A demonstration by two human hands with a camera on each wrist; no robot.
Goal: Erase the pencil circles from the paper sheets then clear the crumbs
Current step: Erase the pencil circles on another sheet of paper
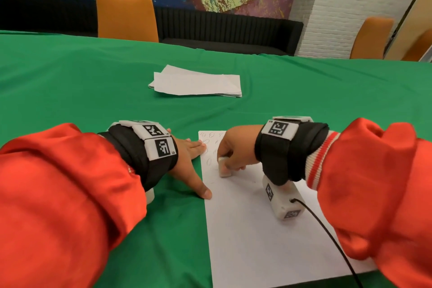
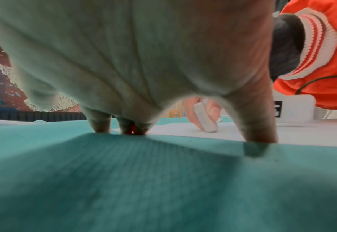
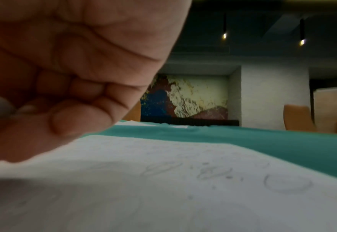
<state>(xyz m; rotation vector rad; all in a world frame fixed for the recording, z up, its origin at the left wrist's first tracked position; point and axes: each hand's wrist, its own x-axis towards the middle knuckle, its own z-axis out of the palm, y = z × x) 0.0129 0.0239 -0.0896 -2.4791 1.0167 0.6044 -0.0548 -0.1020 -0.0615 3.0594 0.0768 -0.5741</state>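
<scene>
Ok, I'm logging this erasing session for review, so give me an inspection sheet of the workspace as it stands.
Surface: green tablecloth, slightly wrinkled.
Job's things: paper sheet in front of the person, pencil circles remaining at its far left corner; white eraser standing on the sheet; dark crumbs near some circles.
Clutter: stack of paper sheets farther back.
Hands: left hand flat, fingertips pressing the sheet's left edge; right hand gripping the eraser.
Cables: black cable running from the right wrist camera over the sheet.
Surroundings: orange chairs, painted wall, white brick pillar.
</scene>
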